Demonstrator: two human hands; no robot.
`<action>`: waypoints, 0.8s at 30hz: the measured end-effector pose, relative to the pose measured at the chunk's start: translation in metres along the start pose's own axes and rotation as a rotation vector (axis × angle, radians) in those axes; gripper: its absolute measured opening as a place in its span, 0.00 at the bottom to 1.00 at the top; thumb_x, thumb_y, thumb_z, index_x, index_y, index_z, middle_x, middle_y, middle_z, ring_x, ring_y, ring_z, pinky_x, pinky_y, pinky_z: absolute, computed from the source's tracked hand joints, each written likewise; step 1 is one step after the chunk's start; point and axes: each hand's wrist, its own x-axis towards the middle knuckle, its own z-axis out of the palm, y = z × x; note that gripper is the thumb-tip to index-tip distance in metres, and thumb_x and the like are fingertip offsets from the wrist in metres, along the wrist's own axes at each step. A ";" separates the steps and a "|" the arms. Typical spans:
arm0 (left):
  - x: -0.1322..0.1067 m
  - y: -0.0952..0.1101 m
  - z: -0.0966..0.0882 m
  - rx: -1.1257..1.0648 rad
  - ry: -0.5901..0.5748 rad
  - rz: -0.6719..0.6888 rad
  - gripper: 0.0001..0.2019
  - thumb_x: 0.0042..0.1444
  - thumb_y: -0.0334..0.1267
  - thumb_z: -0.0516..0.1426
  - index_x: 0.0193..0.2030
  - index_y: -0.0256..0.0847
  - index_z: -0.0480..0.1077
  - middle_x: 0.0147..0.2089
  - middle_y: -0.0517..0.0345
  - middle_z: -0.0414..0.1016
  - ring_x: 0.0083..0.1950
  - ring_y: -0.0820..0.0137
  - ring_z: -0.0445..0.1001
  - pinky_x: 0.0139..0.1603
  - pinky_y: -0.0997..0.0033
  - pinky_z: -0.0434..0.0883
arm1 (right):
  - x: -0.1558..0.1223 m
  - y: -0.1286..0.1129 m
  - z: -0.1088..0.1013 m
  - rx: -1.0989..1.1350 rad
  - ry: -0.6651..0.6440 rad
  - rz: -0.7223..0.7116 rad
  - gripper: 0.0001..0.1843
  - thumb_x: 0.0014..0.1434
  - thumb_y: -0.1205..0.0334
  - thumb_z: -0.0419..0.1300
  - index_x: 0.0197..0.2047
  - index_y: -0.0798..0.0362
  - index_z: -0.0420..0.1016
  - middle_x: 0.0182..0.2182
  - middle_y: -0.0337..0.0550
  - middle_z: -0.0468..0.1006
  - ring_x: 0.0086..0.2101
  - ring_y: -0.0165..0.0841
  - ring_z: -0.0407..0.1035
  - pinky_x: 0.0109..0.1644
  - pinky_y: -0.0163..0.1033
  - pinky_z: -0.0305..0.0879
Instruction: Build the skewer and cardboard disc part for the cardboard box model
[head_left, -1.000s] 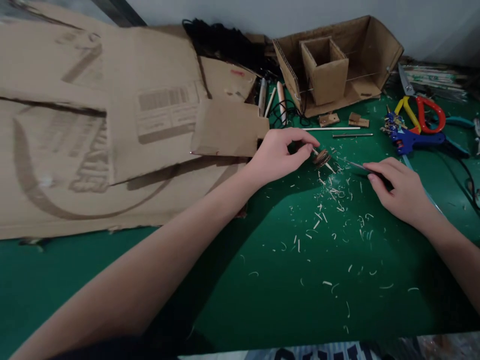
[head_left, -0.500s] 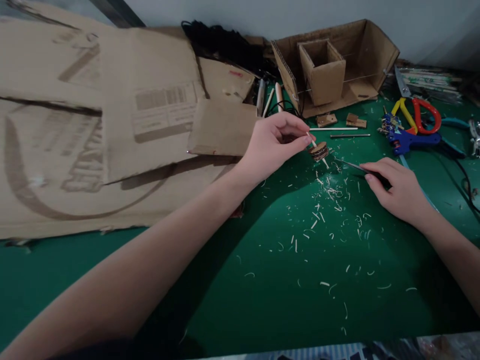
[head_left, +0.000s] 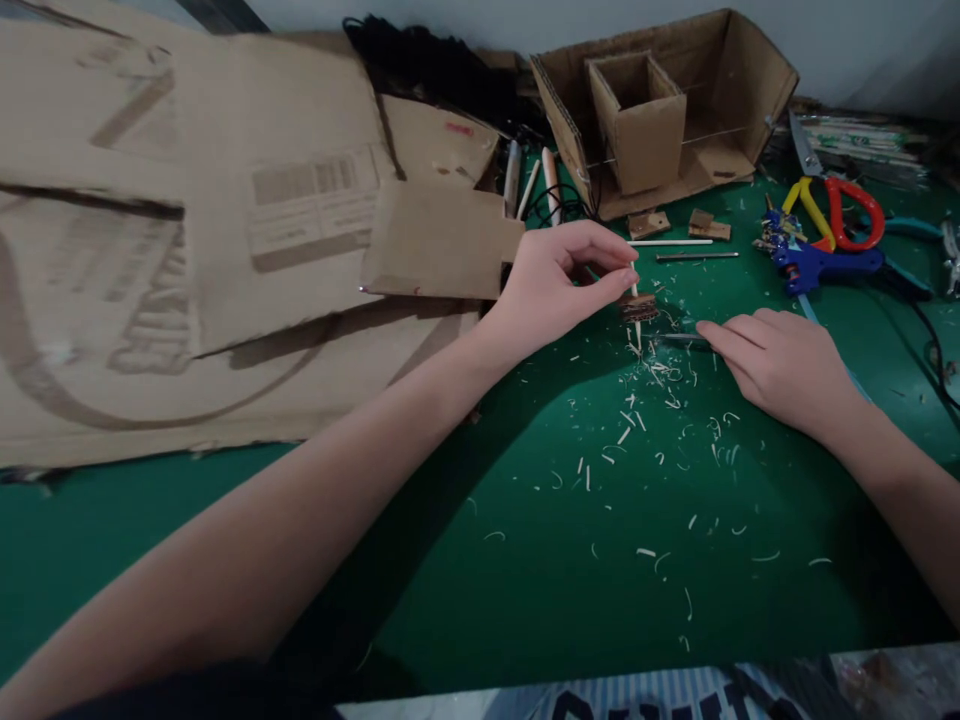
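Observation:
My left hand (head_left: 574, 268) pinches the upper end of a thin wooden stick (head_left: 634, 287) between thumb and fingers. The stick passes upright through a small round stack of cardboard discs (head_left: 639, 307), and its pointed lower end sticks out beneath. To the right, my right hand (head_left: 772, 365) is closed around a slim knife (head_left: 681, 338), with most of its handle hidden. The blade points left, close to the stick's lower tip; whether they touch I cannot tell. Pale wood shavings (head_left: 660, 372) lie scattered on the green table (head_left: 570, 580) beneath.
Large cardboard sheets (head_left: 285, 250) cover the left. Behind stands a cardboard box (head_left: 664, 120). A white stick (head_left: 671, 242), a metal rod (head_left: 697, 256) and small cardboard pieces (head_left: 648, 224) lie before it. Scissors (head_left: 855, 215) and a blue glue gun (head_left: 825, 268) lie at right.
The stick with its discs has swung from slanted to nearly upright. My right hand has turned palm-down and moved slightly left, bringing the blade nearer the lower tip. The view has shifted slightly.

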 end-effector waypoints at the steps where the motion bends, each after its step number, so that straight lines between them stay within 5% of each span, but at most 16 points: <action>1: -0.001 0.000 0.001 -0.004 -0.005 -0.001 0.07 0.58 0.38 0.66 0.42 0.41 0.78 0.39 0.55 0.85 0.42 0.67 0.84 0.38 0.71 0.80 | 0.001 0.001 0.000 0.018 -0.004 -0.021 0.20 0.72 0.69 0.51 0.57 0.52 0.82 0.39 0.47 0.85 0.35 0.35 0.72 0.35 0.42 0.59; 15: 0.004 -0.012 0.003 -0.161 0.029 -0.066 0.07 0.61 0.40 0.66 0.43 0.42 0.76 0.38 0.57 0.82 0.44 0.66 0.85 0.44 0.67 0.83 | -0.002 0.002 0.002 0.023 0.210 0.107 0.16 0.69 0.64 0.54 0.42 0.50 0.85 0.30 0.44 0.83 0.28 0.32 0.71 0.29 0.40 0.55; 24: 0.004 -0.009 0.004 -0.236 -0.016 -0.066 0.08 0.56 0.38 0.68 0.37 0.41 0.74 0.37 0.57 0.82 0.42 0.67 0.83 0.42 0.67 0.81 | 0.006 -0.002 0.001 -0.012 0.055 0.069 0.19 0.73 0.61 0.51 0.50 0.51 0.85 0.33 0.44 0.84 0.31 0.31 0.71 0.30 0.40 0.49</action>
